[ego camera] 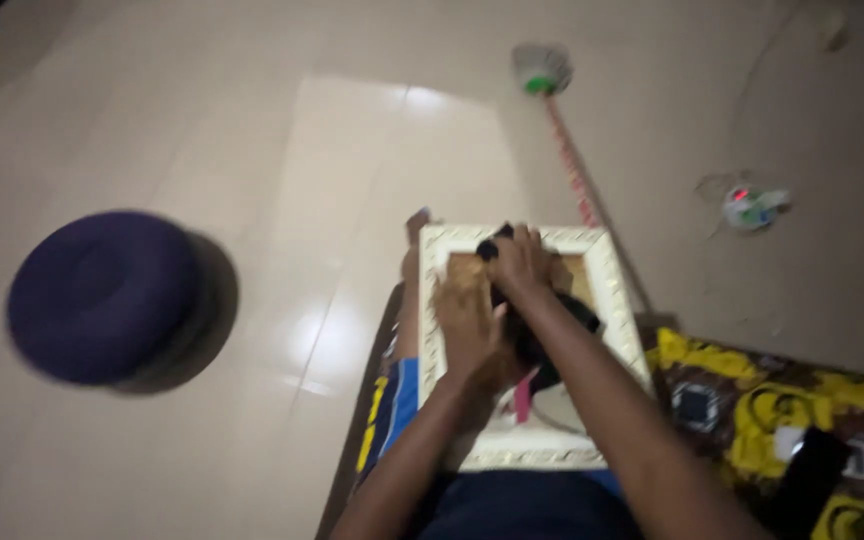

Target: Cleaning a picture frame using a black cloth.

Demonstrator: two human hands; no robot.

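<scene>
- Cream picture frame [617, 300] flat across lap, long axis running away from body.
- Right hand [522, 262] clenched around black cloth [542, 340], at frame's far end.
- Left hand [467, 325] spread flat just beside, nearer body, pinning frame.

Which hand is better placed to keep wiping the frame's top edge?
Probably right: the right hand already presses the dark cloth near the white frame's top edge. The left hand rests flat mid-frame, seemingly bracing.

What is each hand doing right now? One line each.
Left hand: flat and open on the cream picture frame.
Right hand: grip closed on a dark cloth, pressed onto the frame.
</scene>
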